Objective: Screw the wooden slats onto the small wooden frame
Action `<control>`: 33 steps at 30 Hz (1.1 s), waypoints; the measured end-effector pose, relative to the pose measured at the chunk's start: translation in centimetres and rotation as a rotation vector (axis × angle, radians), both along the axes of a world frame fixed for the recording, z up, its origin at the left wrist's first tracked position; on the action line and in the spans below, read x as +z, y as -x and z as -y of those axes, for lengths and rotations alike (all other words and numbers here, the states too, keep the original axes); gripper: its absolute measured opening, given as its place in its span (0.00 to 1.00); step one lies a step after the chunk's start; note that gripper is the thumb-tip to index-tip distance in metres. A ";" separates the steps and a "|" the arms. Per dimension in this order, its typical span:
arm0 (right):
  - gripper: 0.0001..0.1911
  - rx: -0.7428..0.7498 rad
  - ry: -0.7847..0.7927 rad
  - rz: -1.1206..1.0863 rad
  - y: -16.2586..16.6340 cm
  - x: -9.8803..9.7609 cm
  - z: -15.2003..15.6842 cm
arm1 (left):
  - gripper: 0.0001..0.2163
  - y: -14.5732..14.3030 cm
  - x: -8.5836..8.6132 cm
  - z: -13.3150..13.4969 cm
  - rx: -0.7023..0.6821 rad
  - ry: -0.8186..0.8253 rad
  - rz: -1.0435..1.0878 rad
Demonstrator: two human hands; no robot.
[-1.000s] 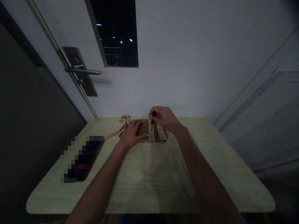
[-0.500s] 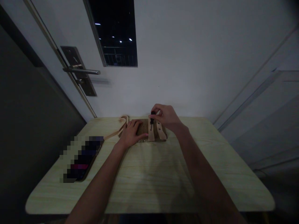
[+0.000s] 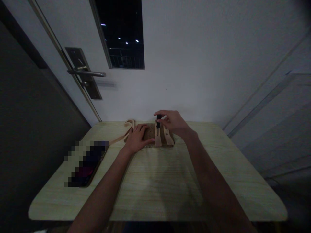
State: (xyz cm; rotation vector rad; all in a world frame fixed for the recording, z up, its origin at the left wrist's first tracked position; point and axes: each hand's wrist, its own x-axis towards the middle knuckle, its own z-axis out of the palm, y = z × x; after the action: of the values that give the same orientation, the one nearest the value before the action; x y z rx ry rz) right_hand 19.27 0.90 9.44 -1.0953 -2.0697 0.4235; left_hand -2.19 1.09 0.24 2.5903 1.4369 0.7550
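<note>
A small brown wooden board [image 3: 151, 130] with two pale wooden strips [image 3: 158, 139] across it lies near the far edge of the table. My left hand [image 3: 137, 138] lies flat on the board's left part, fingers stretched out, pressing it down. My right hand [image 3: 173, 122] pinches a small black-handled screwdriver [image 3: 158, 121], held upright with its tip on the left pale strip.
The pale wooden table [image 3: 157, 184] stands against a white wall. A phone [image 3: 85, 165] lies at its left. Loose pale wooden strips [image 3: 123, 133] lie left of the board. A door with a metal handle [image 3: 86, 73] is at the far left.
My right hand's fingers have shifted round the screwdriver handle, which stays upright on the strip. My left hand has stayed on the board.
</note>
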 end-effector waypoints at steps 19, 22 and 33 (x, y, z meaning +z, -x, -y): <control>0.08 -0.151 -0.092 0.074 1.1 -0.1 0.4 | 0.30 0.1 0.0 -0.1 -0.004 0.002 -0.004; 0.11 -0.095 -0.109 0.007 1.0 -0.4 0.1 | 0.30 0.0 0.0 -0.1 -0.002 0.003 0.002; 0.18 0.065 0.018 0.036 0.2 -0.5 -0.3 | 0.30 0.0 -0.1 -0.1 0.007 -0.002 -0.005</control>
State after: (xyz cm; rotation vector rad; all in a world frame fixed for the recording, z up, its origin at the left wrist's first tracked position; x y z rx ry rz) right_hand 19.11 1.19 8.99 -1.0555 -2.1420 0.4580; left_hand -2.23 1.16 0.18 2.5915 1.4477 0.7516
